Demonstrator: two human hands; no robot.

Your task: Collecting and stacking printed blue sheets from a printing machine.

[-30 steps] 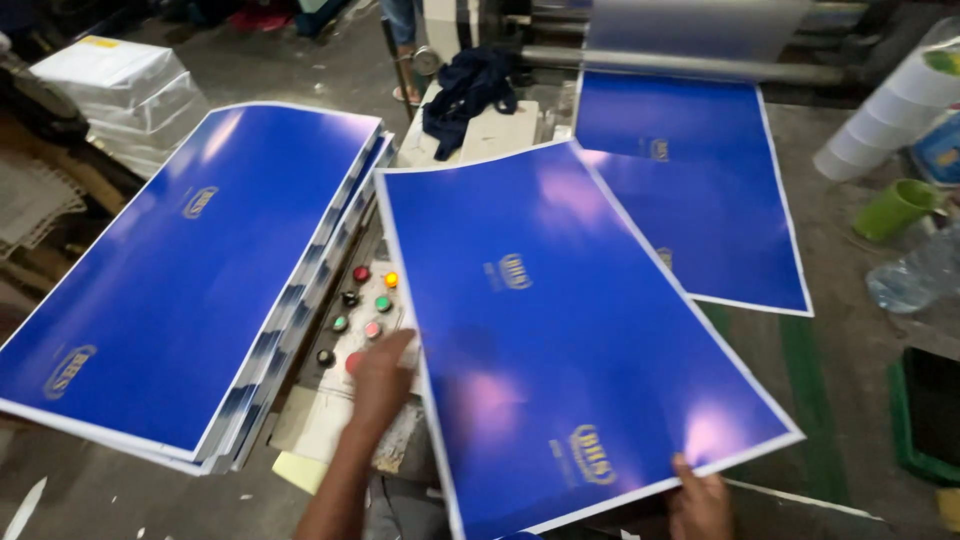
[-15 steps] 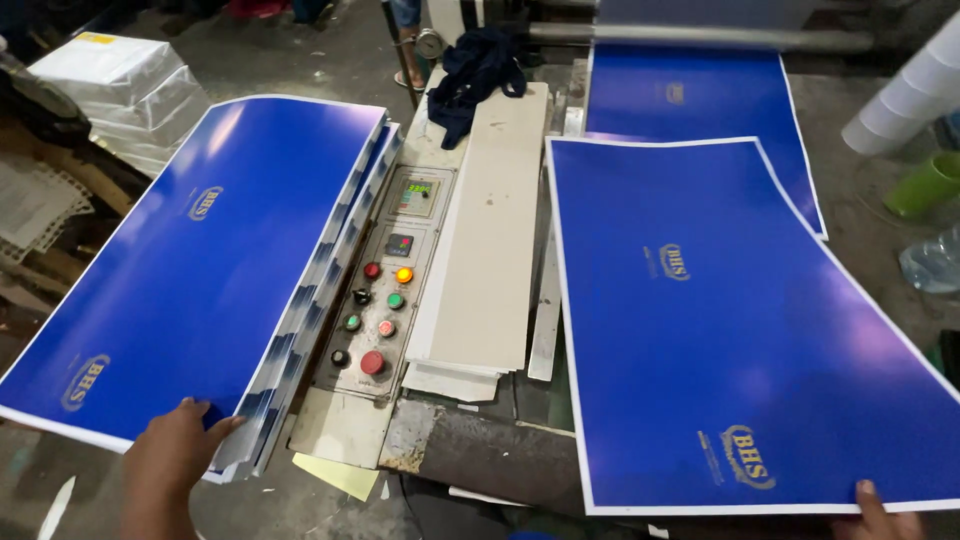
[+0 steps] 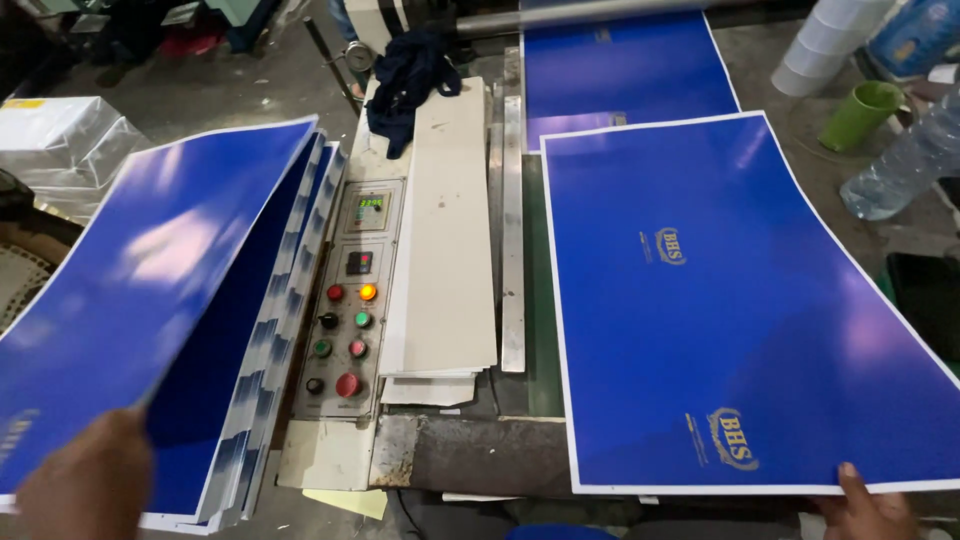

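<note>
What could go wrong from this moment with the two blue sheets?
The left hand lifts the top sheet by one corner only; it may bend or drag neighbours off the fanned stack. The right hand pins just the edge of the flat sheet, which might skew.

A glossy blue sheet [image 3: 740, 300] with a white border and gold emblems is lying flat at the right. At the left, the top sheet [image 3: 130, 290] is tilting up off the stack [image 3: 270, 360].
</note>
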